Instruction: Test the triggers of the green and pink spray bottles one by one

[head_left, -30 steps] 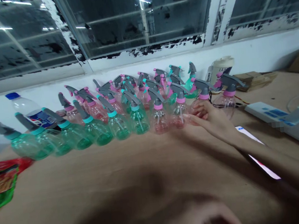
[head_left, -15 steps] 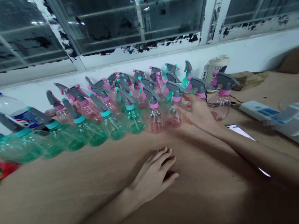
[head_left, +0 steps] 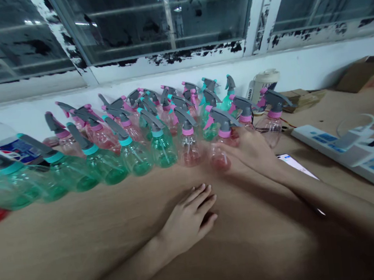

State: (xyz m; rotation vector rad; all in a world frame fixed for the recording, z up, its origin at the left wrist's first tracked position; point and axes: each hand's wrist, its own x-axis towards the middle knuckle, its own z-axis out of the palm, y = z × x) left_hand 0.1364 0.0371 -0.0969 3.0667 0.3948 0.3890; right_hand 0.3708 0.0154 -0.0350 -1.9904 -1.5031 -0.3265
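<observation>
The right hand [head_left: 253, 151] pinches a pink bottle [head_left: 220, 162] between thumb and fingers, below its collar [head_left: 225, 133]. The left hand [head_left: 187, 223] rests on the worktop [head_left: 84, 240], fingers loosely spread.

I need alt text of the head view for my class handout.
A person's right hand holds a pink spray bottle beside other green and pink spray bottles; the left hand rests palm-down on the table. A smartphone and power strip lie to the right.

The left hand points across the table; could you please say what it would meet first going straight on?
Probably the pink-collared spray bottle in the right hand, though depth leaves this uncertain.
</observation>
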